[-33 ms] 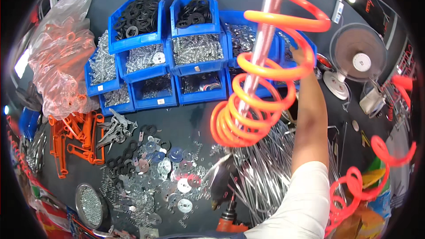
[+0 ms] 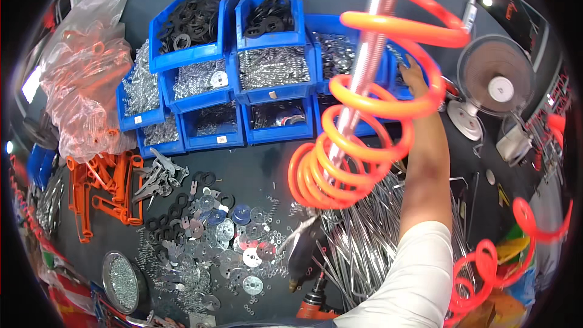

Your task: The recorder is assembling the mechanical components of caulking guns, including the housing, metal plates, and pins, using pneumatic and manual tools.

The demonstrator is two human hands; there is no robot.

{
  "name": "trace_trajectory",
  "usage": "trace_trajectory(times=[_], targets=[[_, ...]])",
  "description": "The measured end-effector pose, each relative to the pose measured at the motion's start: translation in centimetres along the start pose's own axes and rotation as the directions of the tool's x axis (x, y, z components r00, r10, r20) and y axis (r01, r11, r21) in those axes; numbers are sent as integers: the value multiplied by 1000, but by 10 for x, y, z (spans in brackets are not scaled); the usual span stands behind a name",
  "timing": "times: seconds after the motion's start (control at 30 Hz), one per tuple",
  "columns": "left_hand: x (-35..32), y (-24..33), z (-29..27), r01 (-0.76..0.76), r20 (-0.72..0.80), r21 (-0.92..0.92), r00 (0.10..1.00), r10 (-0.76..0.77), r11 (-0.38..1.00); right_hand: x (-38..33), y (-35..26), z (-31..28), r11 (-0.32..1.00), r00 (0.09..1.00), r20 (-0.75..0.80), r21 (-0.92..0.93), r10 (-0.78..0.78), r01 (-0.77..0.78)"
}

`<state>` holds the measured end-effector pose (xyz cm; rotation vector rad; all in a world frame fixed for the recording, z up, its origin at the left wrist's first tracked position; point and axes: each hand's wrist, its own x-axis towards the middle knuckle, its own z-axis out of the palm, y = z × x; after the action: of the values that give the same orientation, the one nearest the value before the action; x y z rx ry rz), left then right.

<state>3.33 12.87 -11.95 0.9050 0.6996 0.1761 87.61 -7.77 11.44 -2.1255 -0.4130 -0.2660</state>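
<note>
My right hand (image 2: 415, 75) reaches far forward into the rightmost blue bin (image 2: 398, 88) of a stacked bank of blue bins (image 2: 267, 94). Its fingers lie among small metal parts, partly hidden behind an orange coiled hose (image 2: 364, 146) that hangs down in front of my forearm. Whether the fingers hold anything is not visible. My white sleeve (image 2: 413, 273) comes in from the lower right. My left hand is out of the picture. The other bins hold black rubber rings (image 2: 194, 18) and silvery metal parts (image 2: 273, 67).
A heap of bent metal rods (image 2: 370, 243) lies under my arm. Washers, discs and black rings (image 2: 225, 231) are scattered on the dark table, beside orange clips (image 2: 103, 188). A clear plastic bag (image 2: 85, 85) sits left, a small fan (image 2: 495, 85) right, a round tin of screws (image 2: 121, 279) at front.
</note>
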Motion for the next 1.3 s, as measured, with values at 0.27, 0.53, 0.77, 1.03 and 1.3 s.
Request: trace_trajectory(times=[0.27, 0.53, 0.77, 1.03, 1.3], targets=[[3, -24, 9, -74, -89, -87, 994, 66, 994, -93, 61, 47, 917, 981, 177, 399, -85, 8], [-4, -29, 9, -59, -53, -115, 997, 54, 992, -8, 53, 32, 696, 965, 244, 709, -94, -112], [6, -20, 12, -73, 2, -98, 997, 73, 992, -4, 58, 13, 382, 963, 242, 906, -119, -181], [-16, -19, 4, -160, 46, -110, 985, 166, 981, -119, 70, -36, -54, 947, 218, 970, -235, -237], [-82, -11, 16, -242, 7, -62, 970, 243, 968, -28, 10, -111, -401, 937, 281, 850, -207, -343]])
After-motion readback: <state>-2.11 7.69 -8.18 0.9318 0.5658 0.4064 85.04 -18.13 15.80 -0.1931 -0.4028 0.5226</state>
